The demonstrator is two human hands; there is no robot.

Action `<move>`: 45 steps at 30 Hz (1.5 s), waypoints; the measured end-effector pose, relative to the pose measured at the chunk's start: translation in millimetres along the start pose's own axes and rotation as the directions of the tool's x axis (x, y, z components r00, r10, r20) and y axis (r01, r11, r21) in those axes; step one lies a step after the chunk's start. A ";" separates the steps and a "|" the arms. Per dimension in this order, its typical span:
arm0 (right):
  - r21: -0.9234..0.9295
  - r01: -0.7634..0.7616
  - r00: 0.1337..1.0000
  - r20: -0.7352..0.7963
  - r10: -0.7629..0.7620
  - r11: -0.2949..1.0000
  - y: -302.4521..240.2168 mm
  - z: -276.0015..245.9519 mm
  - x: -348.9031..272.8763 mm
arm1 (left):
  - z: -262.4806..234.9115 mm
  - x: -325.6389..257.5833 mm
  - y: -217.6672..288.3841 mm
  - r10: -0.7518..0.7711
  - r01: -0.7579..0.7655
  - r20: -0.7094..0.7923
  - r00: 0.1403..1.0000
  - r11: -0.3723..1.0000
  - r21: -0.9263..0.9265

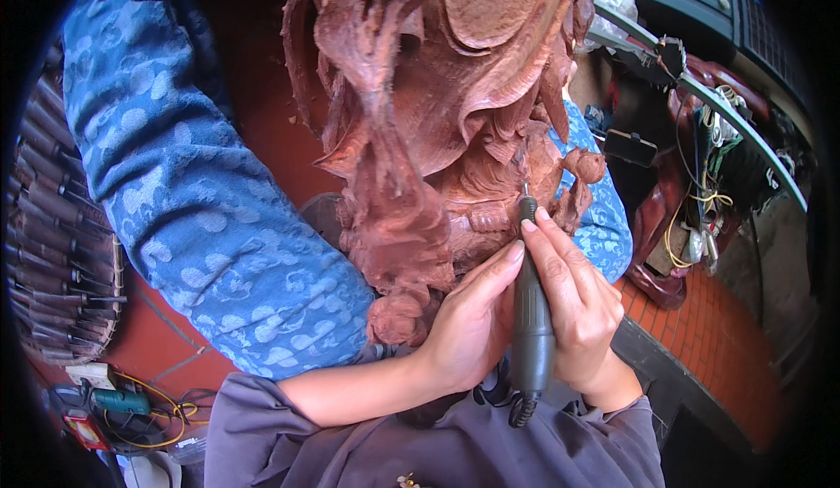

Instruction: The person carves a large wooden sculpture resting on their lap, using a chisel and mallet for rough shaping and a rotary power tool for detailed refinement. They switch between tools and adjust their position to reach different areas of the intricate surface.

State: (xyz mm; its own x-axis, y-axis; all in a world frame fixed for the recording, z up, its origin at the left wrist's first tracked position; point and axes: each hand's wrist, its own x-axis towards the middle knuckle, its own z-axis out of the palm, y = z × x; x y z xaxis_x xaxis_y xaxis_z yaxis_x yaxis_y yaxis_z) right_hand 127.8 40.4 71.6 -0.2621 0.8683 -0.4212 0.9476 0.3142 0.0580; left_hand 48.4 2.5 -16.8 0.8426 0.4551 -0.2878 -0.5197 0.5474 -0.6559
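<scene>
Two bare hands clamp one dark grey pen-shaped rotary tool (pixel 531 313). Right hand (pixel 577 309) wraps the barrel from the right, index finger laid along it toward the tip; fingers (pixel 549 243) clenched on the tool. Left hand (pixel 472 322) presses against the barrel from the left, its fingers (pixel 503 265) curled on it and bracing against the wood. Both hands closed on the tool, neither released.

Tool's long axis runs near upright in the head view, tilted slightly; metal bit (pixel 526 189) at the far end, coiled black cord (pixel 521 411) hanging off the near end, below the wrists. Bit touches the large reddish-brown carved wooden sculpture (pixel 437 138) just beyond the fingertips. Work spot lies straight ahead of the fingers, up the tool axis. Right hand sits nearer the bit; left hand lower and to the side. Sculpture has deep flowing folds and fills the view above both hands.

Left of the fingers: blue fabric with pale cloud pattern (pixel 201 217), draped over something bulky, right beside the carving. Further left: a rack of dark-handled chisels (pixel 61 252), well apart. Lower left: a small teal tool (pixel 118 399) amid yellow wires (pixel 166 400).

Right of the fingers, well apart: clutter of cables and dark gear (pixel 700 182), orange-red tiled floor (pixel 726 339). No readable packages or signs; a small red-edged flat object at lower left, too blurred to tell.
</scene>
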 end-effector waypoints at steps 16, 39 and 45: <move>-0.022 -0.017 0.999 0.035 0.017 1.000 -5.1 0.7 0.0 | -5.6 -0.7 0.2 -0.021 0.021 -0.016 1.000 1.000 -0.017; -0.009 -0.033 0.999 0.030 0.034 0.999 -6.8 1.7 -1.0 | -8.8 0.5 -0.3 -0.010 0.013 0.030 1.000 0.995 -0.096; 0.000 0.001 1.000 0.030 -0.001 1.000 -6.7 -2.3 -6.6 | -3.4 -6.3 -1.0 0.003 -0.004 0.027 1.000 1.000 0.009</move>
State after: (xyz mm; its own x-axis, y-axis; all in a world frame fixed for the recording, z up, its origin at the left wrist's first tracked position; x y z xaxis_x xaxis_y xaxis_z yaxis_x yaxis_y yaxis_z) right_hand 122.8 33.5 76.1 -0.2571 0.8563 -0.4480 0.9475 0.3146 0.0576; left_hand 44.1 -3.2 -16.7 0.8367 0.4760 -0.2708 -0.5240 0.5521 -0.6486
